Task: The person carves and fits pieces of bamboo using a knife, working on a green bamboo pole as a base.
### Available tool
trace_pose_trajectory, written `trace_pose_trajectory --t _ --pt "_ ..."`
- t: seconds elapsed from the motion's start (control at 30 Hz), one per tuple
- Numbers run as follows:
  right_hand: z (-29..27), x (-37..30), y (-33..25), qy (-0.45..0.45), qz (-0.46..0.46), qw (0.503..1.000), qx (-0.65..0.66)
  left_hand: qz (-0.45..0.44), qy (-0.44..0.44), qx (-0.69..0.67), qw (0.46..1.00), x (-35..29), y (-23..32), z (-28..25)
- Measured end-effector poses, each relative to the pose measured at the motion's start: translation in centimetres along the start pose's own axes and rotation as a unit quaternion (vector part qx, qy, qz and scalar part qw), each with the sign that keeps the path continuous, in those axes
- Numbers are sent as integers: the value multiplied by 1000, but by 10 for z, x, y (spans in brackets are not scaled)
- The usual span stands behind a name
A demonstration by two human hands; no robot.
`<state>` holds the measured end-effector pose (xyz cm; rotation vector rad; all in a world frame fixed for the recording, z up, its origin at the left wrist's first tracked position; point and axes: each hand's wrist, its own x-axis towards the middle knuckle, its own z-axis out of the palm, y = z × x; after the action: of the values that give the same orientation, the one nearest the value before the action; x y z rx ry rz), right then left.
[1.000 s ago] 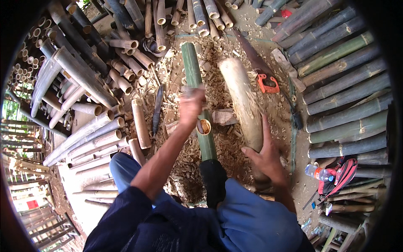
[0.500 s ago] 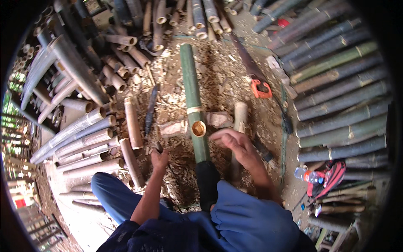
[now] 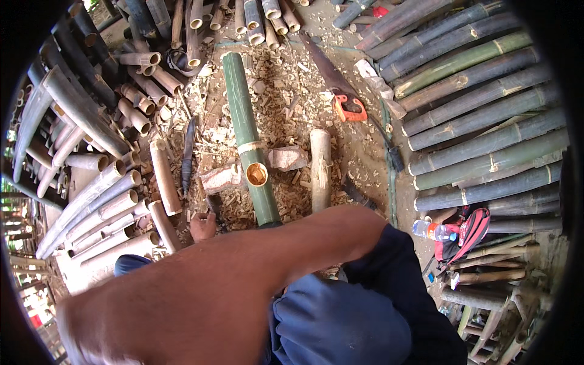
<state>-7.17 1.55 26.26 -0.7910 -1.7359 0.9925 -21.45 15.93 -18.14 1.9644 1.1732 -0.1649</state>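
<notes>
A green bamboo pole [image 3: 243, 115] runs away from me across the middle, a pale ring around it. Nearer me, a round opening [image 3: 257, 174] in it shows a tan inside. Left of the pole's near end, my left hand [image 3: 203, 227] is closed around a dark, slim tool [image 3: 214, 205], whose kind I cannot make out. My right arm sweeps across the lower view, hiding the pole's near end. Large and blurred at the lower left, my right hand [image 3: 140, 304] is raised close to the camera; its fingers cannot be seen.
Wood chips cover the ground around two pinkish blocks [image 3: 288, 158] beside the pole. A saw [image 3: 350, 108] with an orange handle lies to the right, a long dark tool [image 3: 189, 152] to the left. Bamboo poles [image 3: 486, 131] are stacked at right, near a bottle [image 3: 433, 231] and a red-black bag [image 3: 471, 234].
My right hand has left the pole's side and come up across my body to the lower left, near the camera. My left hand still grips the dark tool. The whole view has shifted.
</notes>
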Motion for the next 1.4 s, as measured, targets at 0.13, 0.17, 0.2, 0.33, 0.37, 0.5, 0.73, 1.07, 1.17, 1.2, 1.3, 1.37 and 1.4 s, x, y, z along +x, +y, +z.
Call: trace_pose_trajectory --t 0.13,0.17,0.2,0.33,0.37,0.5,0.73,1.07,1.17,1.2,1.3,1.37,1.4 --pt "19 -21 26 42 61 995 -72 98 125 36 987 -32 85 -32" --pt "32 -34 42 66 87 992 -66 100 140 9 985 -26 97 -42" --pt "44 -48 59 93 116 987 -60 106 151 -21 983 -15 106 -51" --pt "74 -151 120 238 390 876 -154 143 282 44 948 47 108 -78" --pt "81 -182 130 256 477 827 -152 84 279 65 955 51 116 -86" --pt "156 -297 149 551 526 599 -246 38 232 181 955 73 97 -113" --pt "207 -353 170 536 699 457 -124 90 162 263 947 78 98 -89" --pt "226 -377 239 567 683 422 -184 56 -260 -574 775 74 140 -126" --pt "226 -378 236 579 664 429 -199 122 -223 -513 820 45 213 -133" --pt "227 -374 238 587 654 425 -216 129 -221 -460 850 41 226 -128" --pt "213 -365 227 604 657 419 -170 208 -298 -489 793 16 260 -103" --pt "201 -355 210 640 636 418 -106 275 -338 -423 795 5 276 -97" --pt "198 -350 201 672 609 416 -72 274 -363 -438 776 -12 285 -96"
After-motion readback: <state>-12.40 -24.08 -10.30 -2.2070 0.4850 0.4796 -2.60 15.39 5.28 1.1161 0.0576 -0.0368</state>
